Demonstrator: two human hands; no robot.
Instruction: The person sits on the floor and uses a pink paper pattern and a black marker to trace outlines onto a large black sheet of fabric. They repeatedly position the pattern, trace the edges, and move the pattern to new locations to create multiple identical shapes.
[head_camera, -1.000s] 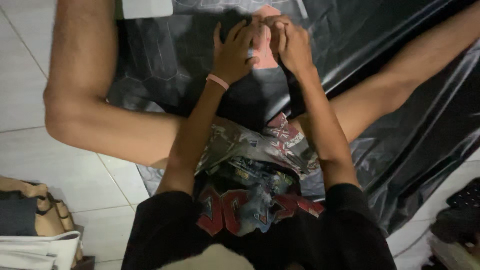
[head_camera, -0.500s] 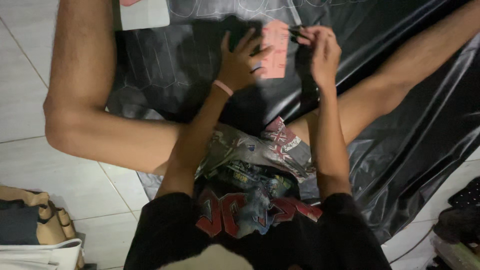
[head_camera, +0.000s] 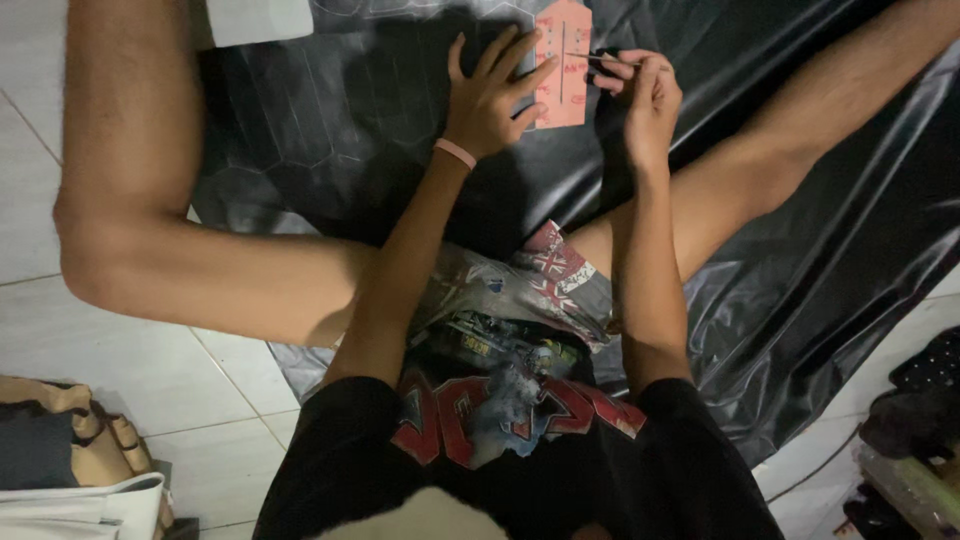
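**While one hand pins a pink card, the other works a thin tool at it**

As we sit on the tiled floor with legs spread, a wide black plastic sheet lies crumpled under and between them. At lower left stands the only container we can see, a tan bag. Dark cloth shows in its mouth and something white lies in front of it, but we cannot tell more of its contents.

The pink card lies flat on the black sheet, straight ahead near the top of the view, with a pale sheet well apart to its left. Our left hand, with fingers spread and flat, presses on the card's left edge. Our right hand is closed in a pinch on a thin dark tool, whose tip reaches the card's upper right side. A pink wristband sits on the left wrist.

We judge this to be fine work on the card's surface, in mid-stroke. Any further stroke calls for firm pinning and a small, steady wrist, lest the card slide on the slick plastic.
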